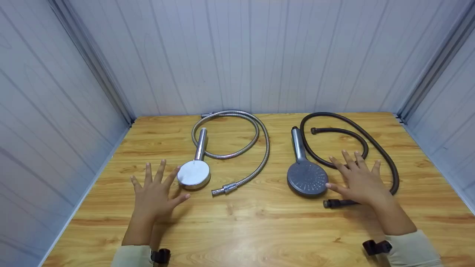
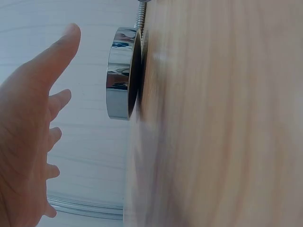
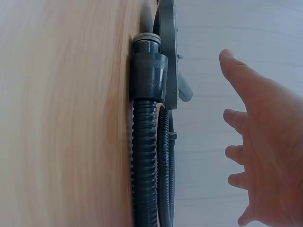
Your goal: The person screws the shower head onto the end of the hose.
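Fingers spread, my left hand hovers over the table just left of a chrome shower head, holding nothing. That shower head lies with its handle pointing away from me; its shiny rim shows in the left wrist view. My right hand, also spread and holding nothing, is above a black shower hose, its thumb beside a dark grey shower head with spray holes facing up. In the right wrist view the hose's threaded end fitting lies on the wood, below the hand.
A silver metal shower hose lies looped behind and right of the chrome shower head, its end fitting toward me. The wooden table is bounded by a white panel wall at the back and panels on both sides.
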A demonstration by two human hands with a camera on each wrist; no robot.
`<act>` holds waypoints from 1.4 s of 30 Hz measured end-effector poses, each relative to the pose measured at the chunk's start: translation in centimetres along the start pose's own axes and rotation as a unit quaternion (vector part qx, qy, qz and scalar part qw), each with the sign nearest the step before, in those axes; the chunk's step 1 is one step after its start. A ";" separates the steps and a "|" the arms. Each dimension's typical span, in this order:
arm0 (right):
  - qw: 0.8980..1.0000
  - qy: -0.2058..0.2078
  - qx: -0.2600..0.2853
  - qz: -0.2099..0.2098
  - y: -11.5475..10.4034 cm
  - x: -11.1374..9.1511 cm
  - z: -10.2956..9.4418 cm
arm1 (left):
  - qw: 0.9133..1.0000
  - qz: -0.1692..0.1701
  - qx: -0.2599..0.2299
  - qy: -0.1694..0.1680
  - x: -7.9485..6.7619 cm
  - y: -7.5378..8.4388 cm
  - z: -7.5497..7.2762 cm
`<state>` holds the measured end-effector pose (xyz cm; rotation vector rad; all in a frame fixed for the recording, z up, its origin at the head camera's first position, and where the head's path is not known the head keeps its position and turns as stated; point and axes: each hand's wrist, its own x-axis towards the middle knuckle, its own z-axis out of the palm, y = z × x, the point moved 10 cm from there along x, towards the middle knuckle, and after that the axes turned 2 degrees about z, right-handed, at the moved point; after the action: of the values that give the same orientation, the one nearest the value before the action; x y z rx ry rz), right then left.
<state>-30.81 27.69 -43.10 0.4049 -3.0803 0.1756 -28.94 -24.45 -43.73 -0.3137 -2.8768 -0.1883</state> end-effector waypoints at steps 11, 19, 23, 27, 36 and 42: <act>1.000 0.007 0.013 -0.018 -1.2 0.3 -0.3 | 1.000 -0.005 -0.008 -0.002 0.2 0.0 -0.2; 0.999 0.018 0.024 -0.032 -1.7 0.3 -0.7 | 1.000 -0.002 -0.016 -0.004 0.4 0.2 -0.5; 0.999 0.020 0.026 -0.044 -2.1 0.4 -0.8 | 1.000 0.002 -0.025 0.005 0.5 0.4 -0.7; 0.997 0.021 0.036 -0.057 -2.6 0.4 -1.0 | 1.000 0.001 -0.029 0.008 0.7 0.6 -0.8; 0.994 0.029 0.059 -0.083 -3.4 0.5 -1.1 | 0.999 0.000 -0.045 0.007 0.8 0.7 -0.8; 0.993 0.025 0.069 -0.094 -4.0 0.4 -1.3 | 0.998 0.007 -0.055 0.014 0.9 1.0 -0.9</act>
<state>-30.16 23.91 -41.39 0.6823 -2.9685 0.3881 -29.38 -23.45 -42.50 -0.3487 -2.8406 -0.3472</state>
